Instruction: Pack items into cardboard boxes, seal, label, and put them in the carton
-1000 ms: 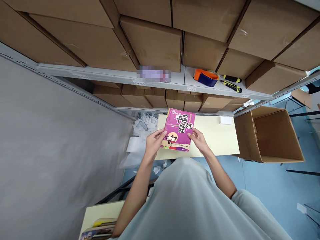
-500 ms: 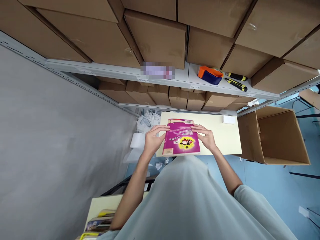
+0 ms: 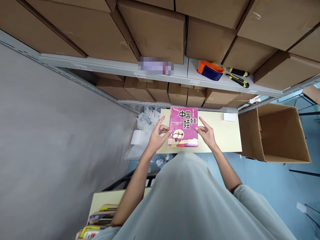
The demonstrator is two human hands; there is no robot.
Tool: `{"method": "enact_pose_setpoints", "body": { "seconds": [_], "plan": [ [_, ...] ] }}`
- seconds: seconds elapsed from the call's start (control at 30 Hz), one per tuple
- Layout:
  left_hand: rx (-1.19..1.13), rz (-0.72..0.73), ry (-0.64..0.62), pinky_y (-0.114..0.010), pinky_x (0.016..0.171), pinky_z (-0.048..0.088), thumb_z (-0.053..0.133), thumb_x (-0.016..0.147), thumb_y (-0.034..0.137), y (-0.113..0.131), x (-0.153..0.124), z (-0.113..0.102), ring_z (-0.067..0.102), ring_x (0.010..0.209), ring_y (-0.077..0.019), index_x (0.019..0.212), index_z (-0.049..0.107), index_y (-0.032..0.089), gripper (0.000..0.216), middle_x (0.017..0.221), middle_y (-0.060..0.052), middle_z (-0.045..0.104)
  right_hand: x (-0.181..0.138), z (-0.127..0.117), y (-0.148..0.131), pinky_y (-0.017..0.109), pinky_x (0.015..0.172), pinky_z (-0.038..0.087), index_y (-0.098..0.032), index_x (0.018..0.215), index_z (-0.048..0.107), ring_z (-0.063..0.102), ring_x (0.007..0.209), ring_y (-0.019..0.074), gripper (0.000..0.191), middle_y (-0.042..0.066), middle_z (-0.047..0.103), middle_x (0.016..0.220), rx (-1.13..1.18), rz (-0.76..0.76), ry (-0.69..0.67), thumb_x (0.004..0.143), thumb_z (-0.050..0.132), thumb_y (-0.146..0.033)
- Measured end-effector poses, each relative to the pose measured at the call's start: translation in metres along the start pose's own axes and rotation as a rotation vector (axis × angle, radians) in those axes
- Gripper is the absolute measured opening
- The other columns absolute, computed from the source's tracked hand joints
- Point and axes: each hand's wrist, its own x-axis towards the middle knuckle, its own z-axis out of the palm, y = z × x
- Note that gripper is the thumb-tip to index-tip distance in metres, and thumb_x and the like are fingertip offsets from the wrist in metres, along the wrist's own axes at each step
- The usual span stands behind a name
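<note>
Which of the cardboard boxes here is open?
The cardboard box standing on the floor right of the table is open, its inside showing; the boxes on the shelves are closed.

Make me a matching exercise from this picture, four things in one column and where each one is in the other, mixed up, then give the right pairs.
Things:
1. pink book
2. tape dispenser
3. open cardboard box
4. stack of books

Places:
A. on the blue floor, right of the table
B. on the grey shelf
C. between the left hand and right hand
D. bottom left, on a second table

Pairs: 1-C, 2-B, 3-A, 4-D
</note>
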Motion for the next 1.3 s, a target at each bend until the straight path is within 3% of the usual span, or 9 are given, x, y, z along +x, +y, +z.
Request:
{"method": "enact_pose_setpoints", "body": {
  "seconds": [0.07,0.17,0.27,0.4,0.53,0.67,0.8,1.03,1.3],
  "plan": [
    [-0.027,-0.082,-0.037,-0.033,0.084,0.061,0.076,0.084,0.060,-0.011,0.004,0.002,0.074,0.088,-0.0217,0.130,0.074,0.020,0.061,0.089,-0.006,0.077,0.007,0.000,0.010,0.042,0.101,0.062,-0.020,0.130,0.081,0.078,0.095,0.0236,0.059,0.001,0.082,0.084,0.000,0.059,-0.018,0.084,0.083,-0.057],
    [-0.066,-0.237,-0.045,-0.033,0.069,0.060,0.070,0.082,0.073,-0.029,0.008,0.007,0.073,0.074,-0.0222,0.098,0.079,0.019,0.057,0.086,-0.010,0.079,0.013,0.001,0.025,0.046,0.097,0.065,-0.018,0.095,0.086,0.083,0.088,0.0278,0.049,0.008,0.085,0.085,0.031,0.234,-0.063,0.083,0.081,-0.065],
    [-0.101,-0.337,0.001,-0.030,0.055,0.054,0.069,0.078,0.082,-0.045,0.008,0.012,0.071,0.062,-0.0207,0.082,0.072,0.018,0.064,0.081,-0.012,0.079,0.012,0.003,0.037,0.050,0.098,0.066,-0.015,0.089,0.081,0.084,0.075,0.0288,0.054,0.014,0.085,0.083,0.095,0.396,-0.116,0.088,0.079,-0.069],
    [-0.107,-0.384,0.043,-0.027,0.049,0.048,0.065,0.077,0.093,-0.057,0.006,0.014,0.074,0.063,-0.0222,0.079,0.070,0.018,0.075,0.084,-0.016,0.081,0.009,0.009,0.042,0.050,0.100,0.066,-0.013,0.100,0.081,0.085,0.078,0.0302,0.058,0.018,0.086,0.091,0.115,0.479,-0.131,0.095,0.075,-0.070],
    [-0.134,-0.431,0.077,-0.030,0.050,0.052,0.053,0.082,0.097,-0.063,0.004,0.001,0.077,0.069,-0.0264,0.094,0.075,0.014,0.087,0.087,-0.019,0.082,0.014,0.018,0.047,0.051,0.108,0.062,-0.013,0.103,0.083,0.085,0.084,0.0304,0.065,0.017,0.087,0.097,0.098,0.481,-0.141,0.093,0.072,-0.077],
    [-0.127,-0.399,0.074,-0.033,0.059,0.060,0.071,0.077,0.086,-0.078,0.003,-0.018,0.080,0.087,-0.0297,0.112,0.080,0.014,0.080,0.106,-0.017,0.084,0.029,0.032,0.061,0.050,0.112,0.058,-0.019,0.110,0.085,0.083,0.101,0.0280,0.062,0.009,0.087,0.108,0.029,0.381,-0.150,0.078,0.087,-0.072],
    [-0.187,-0.375,0.085,-0.039,0.082,0.067,0.088,0.069,0.064,-0.109,0.011,-0.031,0.079,0.102,-0.0306,0.132,0.074,0.014,0.082,0.106,-0.015,0.084,0.052,0.055,0.086,0.045,0.106,0.061,-0.019,0.127,0.082,0.080,0.102,0.0249,0.071,0.006,0.088,0.104,-0.009,0.330,-0.177,0.072,0.091,-0.063],
    [-0.143,-0.359,0.229,-0.049,0.111,0.061,0.073,0.080,0.034,-0.181,0.055,-0.038,0.077,0.122,-0.0329,0.121,0.077,0.015,0.046,0.128,-0.017,0.080,0.107,0.104,0.147,0.050,0.108,0.064,-0.020,0.119,0.086,0.080,0.112,0.0293,0.067,0.008,0.085,0.120,-0.023,0.286,-0.128,0.070,0.090,-0.065],
    [-0.082,-0.344,0.272,-0.042,0.108,0.061,0.065,0.085,0.026,-0.247,0.094,-0.038,0.079,0.115,-0.0294,0.120,0.082,0.021,0.039,0.124,-0.006,0.084,0.141,0.125,0.204,0.055,0.112,0.062,-0.017,0.116,0.087,0.078,0.117,0.0356,0.066,0.012,0.084,0.123,-0.126,0.259,0.004,0.072,0.089,-0.067]
  ]
}}
